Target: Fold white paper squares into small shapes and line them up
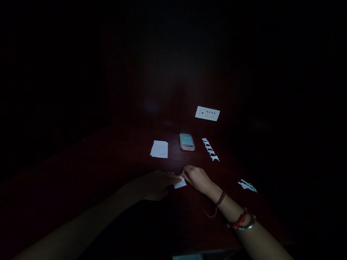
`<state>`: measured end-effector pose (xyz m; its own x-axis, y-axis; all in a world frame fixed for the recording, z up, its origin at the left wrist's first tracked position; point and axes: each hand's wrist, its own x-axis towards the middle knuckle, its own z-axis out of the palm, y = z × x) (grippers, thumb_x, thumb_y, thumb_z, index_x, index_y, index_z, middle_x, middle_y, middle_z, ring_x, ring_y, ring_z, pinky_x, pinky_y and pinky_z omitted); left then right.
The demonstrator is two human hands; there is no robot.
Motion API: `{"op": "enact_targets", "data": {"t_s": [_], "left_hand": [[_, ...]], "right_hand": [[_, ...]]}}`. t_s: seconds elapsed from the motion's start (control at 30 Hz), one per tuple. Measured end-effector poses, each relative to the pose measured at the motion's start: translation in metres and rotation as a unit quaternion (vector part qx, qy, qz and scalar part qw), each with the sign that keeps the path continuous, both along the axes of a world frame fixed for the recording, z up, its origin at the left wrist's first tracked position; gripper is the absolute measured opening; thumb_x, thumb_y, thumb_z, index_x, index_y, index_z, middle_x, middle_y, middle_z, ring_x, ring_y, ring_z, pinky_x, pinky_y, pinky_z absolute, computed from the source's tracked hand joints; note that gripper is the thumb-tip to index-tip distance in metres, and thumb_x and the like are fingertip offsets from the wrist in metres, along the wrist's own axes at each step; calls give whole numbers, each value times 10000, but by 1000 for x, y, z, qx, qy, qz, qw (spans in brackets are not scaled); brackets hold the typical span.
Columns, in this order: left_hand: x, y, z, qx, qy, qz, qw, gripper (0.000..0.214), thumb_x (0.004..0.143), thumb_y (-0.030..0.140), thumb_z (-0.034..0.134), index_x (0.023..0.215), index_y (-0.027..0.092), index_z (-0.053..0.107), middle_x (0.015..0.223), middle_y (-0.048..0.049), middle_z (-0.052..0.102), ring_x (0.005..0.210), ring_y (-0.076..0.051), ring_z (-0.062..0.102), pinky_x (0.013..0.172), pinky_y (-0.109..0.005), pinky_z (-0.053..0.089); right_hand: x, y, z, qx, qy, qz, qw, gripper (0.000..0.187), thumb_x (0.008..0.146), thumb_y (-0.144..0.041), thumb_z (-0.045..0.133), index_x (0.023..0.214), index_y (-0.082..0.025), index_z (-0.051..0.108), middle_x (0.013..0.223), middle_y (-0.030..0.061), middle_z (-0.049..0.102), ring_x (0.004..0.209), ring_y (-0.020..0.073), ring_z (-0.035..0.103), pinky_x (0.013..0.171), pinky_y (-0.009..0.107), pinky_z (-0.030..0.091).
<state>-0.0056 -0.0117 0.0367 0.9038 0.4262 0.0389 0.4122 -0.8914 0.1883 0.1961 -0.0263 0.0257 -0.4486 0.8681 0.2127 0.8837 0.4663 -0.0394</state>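
Note:
A small white piece of paper (180,183) lies on the dark red table, one edge pointing toward me. From the left, my left hand (158,183) reaches over with its fingers stretched out, the fingertips resting on the paper. My right hand (197,177) is closed, its curled fingers at the paper's upper right edge; the fingertips are mostly hidden, and they appear to pinch that edge. Red cords and a metal bangle (248,224) circle the right wrist and forearm.
Beyond the hands lie a stack of white paper sheets (159,150) and a pixelated phone-like object (187,142). Several small folded papers (210,149) form a row to its right. White paper strips (247,185) lie farther right. A socket plate (207,113) is on the back panel. Surroundings are very dark.

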Motion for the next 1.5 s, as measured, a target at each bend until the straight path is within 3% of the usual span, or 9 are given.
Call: {"op": "enact_targets", "data": {"t_s": [0.37,0.47,0.57,0.67,1.03,1.13,1.3,1.5], "left_hand": [[1,-2,4,13,32,19,999,602,653,79,426,1228,225,321,1283,-23,341,1147,-188,335,901,-383,291],[-1,1,0,12,30,26,999,615,657,78,432,1234,250,303,1290,-11,330,1158,-184,319,907,-375,285],[-3,3,-2,4,30,26,999,629,661,82,442,1243,257,283,1293,-14,324,1164,-192,310,910,-377,281],[-5,4,-3,-5,26,16,1000,624,668,88,442,1247,253,278,1292,-15,326,1164,-198,309,910,-381,282],[-9,6,-5,-31,15,4,999,666,658,44,432,1264,242,239,1304,0,302,1178,-194,284,928,-359,276],[-10,5,-2,-37,15,20,999,629,691,57,430,1265,228,238,1296,-28,318,1163,-201,310,919,-352,284],[-9,7,-5,-47,-8,-11,999,501,756,144,429,1230,248,303,1292,-7,326,1173,-197,293,935,-351,263],[-6,9,-10,-44,11,5,999,624,687,60,446,1254,240,261,1307,-23,294,1182,-207,274,937,-375,252]], "right_hand": [[-2,0,-1,3,65,-15,998,180,831,-282,381,835,-163,516,811,38,555,735,120,519,629,204,365],[3,-3,6,15,88,19,996,176,826,-253,397,906,-172,531,842,35,542,761,112,509,657,197,368],[9,-7,12,-4,53,100,994,200,833,-228,382,903,-208,568,816,18,530,739,97,504,657,185,366],[12,-10,14,-7,23,130,991,219,827,-198,388,945,-239,568,822,10,524,709,90,501,640,185,366],[12,-9,9,-41,33,156,986,266,792,-153,435,1019,-219,558,962,30,539,842,108,527,750,207,392],[14,-9,10,-54,42,168,983,284,792,-155,433,1045,-224,542,990,25,547,873,113,521,765,216,394],[16,-9,12,-68,43,181,980,299,798,-148,416,1064,-216,532,998,25,553,884,114,520,777,219,393],[17,-11,10,-58,21,167,984,287,806,-167,406,1053,-229,540,1021,26,535,880,116,522,769,222,397]]}}
